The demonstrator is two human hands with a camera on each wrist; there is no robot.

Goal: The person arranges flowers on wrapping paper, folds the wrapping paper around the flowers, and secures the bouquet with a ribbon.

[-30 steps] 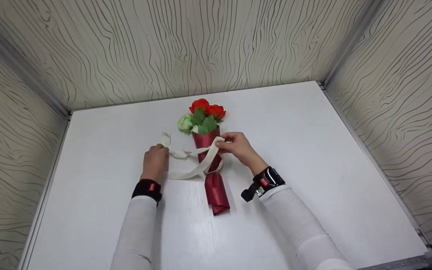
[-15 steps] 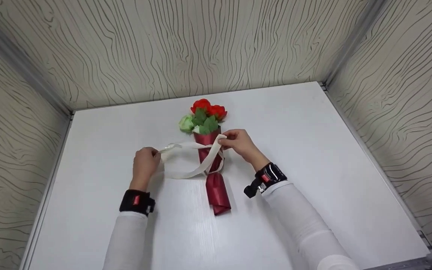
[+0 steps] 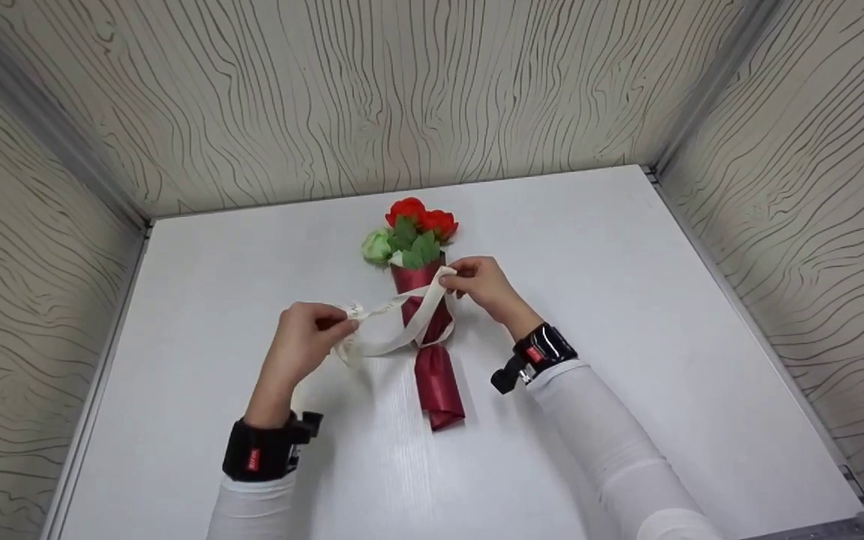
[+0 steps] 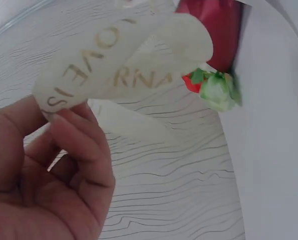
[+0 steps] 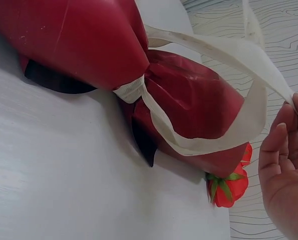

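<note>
A small bouquet lies on the white table, its dark red wrapping paper [image 3: 438,382] cinched at the middle by a cream ribbon [image 5: 130,91]. Red flowers [image 3: 407,213] and a pale green flower [image 3: 376,246] stick out of its far end with green leaves. My left hand [image 3: 304,334], left of the bouquet, pinches one length of the ribbon [image 4: 96,55]; gold letters show on it. Over the upper wrapping my right hand [image 3: 483,289] pinches another length between thumb and finger. Ribbon loops loosely across the paper between both hands.
The white table [image 3: 589,262] is bordered by wood-grain patterned panels [image 3: 402,97] at the back and sides. A black strap with a small camera [image 3: 544,351] sits on each wrist.
My left hand first moved left and nearer, then turned so thumb and finger face the bouquet, still with ribbon. The right hand stayed almost in place. The bouquet lies as before.
</note>
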